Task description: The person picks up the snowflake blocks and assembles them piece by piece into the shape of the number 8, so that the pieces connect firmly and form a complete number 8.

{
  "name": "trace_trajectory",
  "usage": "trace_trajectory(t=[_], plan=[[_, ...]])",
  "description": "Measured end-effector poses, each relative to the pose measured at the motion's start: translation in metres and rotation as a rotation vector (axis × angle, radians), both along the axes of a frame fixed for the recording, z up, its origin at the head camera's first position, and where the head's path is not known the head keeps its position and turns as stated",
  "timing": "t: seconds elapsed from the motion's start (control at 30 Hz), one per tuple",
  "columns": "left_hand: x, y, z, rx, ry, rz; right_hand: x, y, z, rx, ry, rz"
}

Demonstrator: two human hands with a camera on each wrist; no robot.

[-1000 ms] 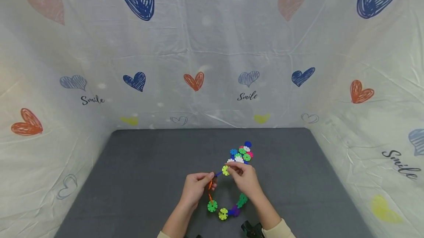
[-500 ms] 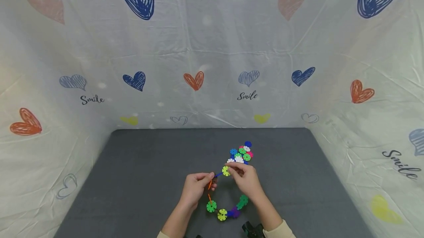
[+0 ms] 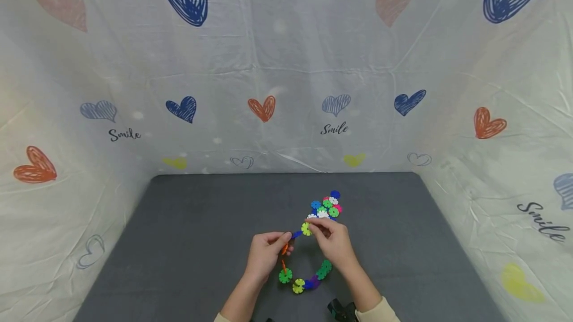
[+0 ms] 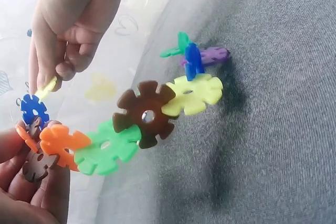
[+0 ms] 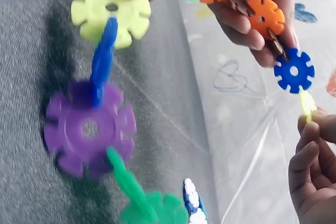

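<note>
A chain of linked notched discs hangs in a curve between the hands and down to the dark table. My left hand (image 3: pixel 263 255) pinches its upper left part, where brown and orange discs (image 4: pixel 65 144) meet a blue disc (image 5: pixel 294 71). With thumb and fingertips my right hand (image 3: pixel 333 243) pinches the yellow disc (image 3: pixel 306 229) joined to that blue one. Farther along the chain come a green disc (image 4: pixel 107 148), a brown disc (image 4: pixel 144 114), another yellow disc (image 4: pixel 194 94), a blue one, a purple disc (image 5: pixel 90 128) and green ones (image 3: pixel 324 269).
Behind my right hand, a pile of blue, white, green and pink discs (image 3: pixel 328 204) lies on the dark table (image 3: pixel 201 222). A black object (image 3: pixel 341 310) is beside my right sleeve at the near edge. A white curtain printed with hearts (image 3: pixel 286 63) surrounds the table.
The lower part of the chain has shifted slightly up and to the left. The pinched yellow disc has risen a little, and both hands keep their hold.
</note>
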State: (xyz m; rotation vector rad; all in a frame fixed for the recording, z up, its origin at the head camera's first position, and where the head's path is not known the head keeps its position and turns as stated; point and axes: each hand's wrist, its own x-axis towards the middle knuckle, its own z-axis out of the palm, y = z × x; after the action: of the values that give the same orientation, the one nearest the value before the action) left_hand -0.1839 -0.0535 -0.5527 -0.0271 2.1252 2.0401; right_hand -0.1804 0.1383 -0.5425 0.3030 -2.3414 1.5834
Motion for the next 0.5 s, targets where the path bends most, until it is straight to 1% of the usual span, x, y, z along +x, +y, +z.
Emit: trace_trajectory(t=[0.1,0.17,0.23,0.3,0.33,0.37,0.4,0.43,0.5], plan=[[0.001,0.002,0.004,-0.011,0.005,0.004,-0.002,0.001,-0.005,-0.052,-0.064,-0.027],[0.004,0.003,0.012,-0.026,0.011,0.005,-0.003,0.001,-0.008,-0.077,-0.09,-0.032],[0.008,0.003,0.023,-0.04,0.022,0.005,-0.004,0.003,-0.011,-0.065,-0.073,-0.02],[0.012,0.003,0.032,-0.051,0.039,0.01,-0.004,0.003,-0.011,-0.023,-0.022,0.001],[0.013,0.004,0.034,-0.057,0.046,0.015,-0.004,0.004,-0.012,0.001,0.006,0.01],[0.013,0.004,0.034,-0.063,0.049,0.02,-0.004,0.004,-0.012,0.022,0.032,0.02],[0.012,0.004,0.032,-0.066,0.05,0.025,-0.004,0.004,-0.011,0.04,0.053,0.026],[0.01,0.005,0.027,-0.065,0.047,0.034,-0.004,0.004,-0.011,0.048,0.068,0.031],[0.007,0.006,0.017,-0.046,0.045,0.052,-0.004,0.003,-0.01,0.032,0.065,0.029]])
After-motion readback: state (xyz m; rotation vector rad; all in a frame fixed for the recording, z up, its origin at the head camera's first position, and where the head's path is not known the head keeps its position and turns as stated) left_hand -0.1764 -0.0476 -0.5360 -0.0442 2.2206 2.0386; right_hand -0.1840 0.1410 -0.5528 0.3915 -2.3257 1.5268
